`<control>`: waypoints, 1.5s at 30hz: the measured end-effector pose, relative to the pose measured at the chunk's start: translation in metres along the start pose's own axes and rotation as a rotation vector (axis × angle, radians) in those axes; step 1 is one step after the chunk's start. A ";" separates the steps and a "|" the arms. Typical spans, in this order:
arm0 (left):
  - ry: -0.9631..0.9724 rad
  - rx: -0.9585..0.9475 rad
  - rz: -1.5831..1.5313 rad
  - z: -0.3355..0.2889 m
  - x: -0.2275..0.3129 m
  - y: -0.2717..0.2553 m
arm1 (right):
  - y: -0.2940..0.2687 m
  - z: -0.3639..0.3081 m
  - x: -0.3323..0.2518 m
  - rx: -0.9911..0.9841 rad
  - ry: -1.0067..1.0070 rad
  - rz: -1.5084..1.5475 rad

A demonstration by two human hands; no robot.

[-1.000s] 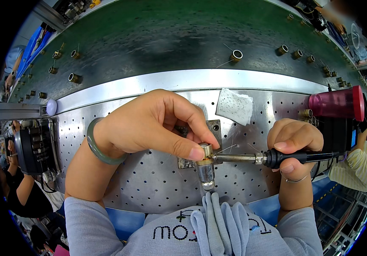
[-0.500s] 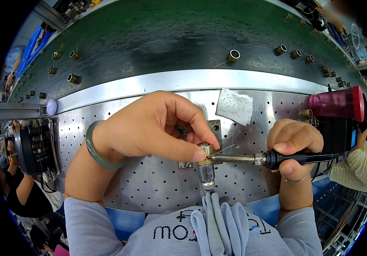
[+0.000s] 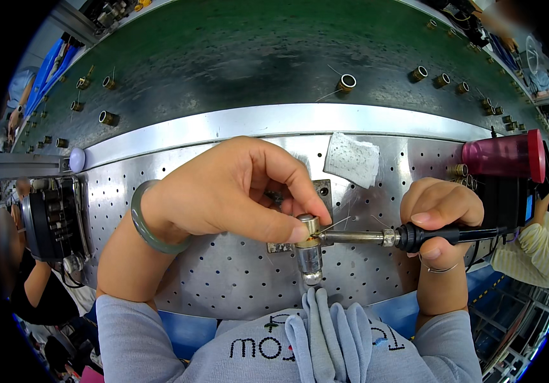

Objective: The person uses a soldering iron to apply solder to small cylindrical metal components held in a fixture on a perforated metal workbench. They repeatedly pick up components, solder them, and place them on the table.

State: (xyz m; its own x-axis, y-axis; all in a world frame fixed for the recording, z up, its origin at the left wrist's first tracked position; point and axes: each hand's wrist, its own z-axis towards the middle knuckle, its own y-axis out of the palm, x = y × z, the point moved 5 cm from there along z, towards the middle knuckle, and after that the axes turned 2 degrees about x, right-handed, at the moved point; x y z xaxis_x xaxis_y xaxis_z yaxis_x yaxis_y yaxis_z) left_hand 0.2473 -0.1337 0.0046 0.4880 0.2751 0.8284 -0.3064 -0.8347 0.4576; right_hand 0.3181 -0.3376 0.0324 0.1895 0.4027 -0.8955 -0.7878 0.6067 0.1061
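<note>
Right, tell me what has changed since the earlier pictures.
Small brass-coloured cylinders on the green belt shifted slightly left. Nothing was grasped or released: the left hand still pinches the metal piece, the right hand still holds the soldering iron.

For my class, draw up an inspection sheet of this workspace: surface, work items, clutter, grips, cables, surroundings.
Surface: metal bench dotted with holes.
Work items: metal cylinder; soldering iron, tip at the cylinder's side, contact unclear.
Clutter: white pad beyond the cylinder; pink cup to the right.
Grips: left grip pinches the cylinder's upper end; right grip holds the iron's handle.
Cables: black cable leaves the handle; far end cannot be told.
Surroundings: green surface beyond the bench, carrying short metal tubes; other people on both sides.
</note>
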 end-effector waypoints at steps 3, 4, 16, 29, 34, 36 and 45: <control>0.010 -0.007 -0.005 0.000 0.000 0.000 | 0.001 0.001 -0.001 0.005 0.002 -0.019; 0.013 -0.010 -0.008 0.000 0.000 0.000 | 0.002 0.001 -0.001 0.010 0.002 -0.028; 0.125 -0.160 -0.035 0.006 -0.005 -0.009 | -0.015 -0.005 -0.002 0.133 -0.017 -0.021; 0.037 -0.060 0.024 0.009 -0.001 -0.008 | -0.009 -0.007 -0.001 0.159 0.019 0.021; 0.060 -0.095 0.028 0.008 0.002 -0.006 | -0.004 -0.002 -0.002 0.104 0.014 0.034; 0.080 -0.119 0.014 0.008 0.001 -0.006 | -0.002 0.000 -0.002 0.088 0.008 0.019; -0.006 -0.088 -0.018 0.009 -0.001 -0.006 | -0.010 -0.002 -0.003 0.061 -0.039 -0.032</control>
State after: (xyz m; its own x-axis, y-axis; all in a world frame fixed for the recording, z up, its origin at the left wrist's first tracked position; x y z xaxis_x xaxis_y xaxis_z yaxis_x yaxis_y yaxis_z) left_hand 0.2560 -0.1331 -0.0023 0.4984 0.2867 0.8181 -0.3682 -0.7843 0.4992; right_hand 0.3240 -0.3464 0.0332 0.2377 0.4081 -0.8815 -0.7443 0.6596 0.1047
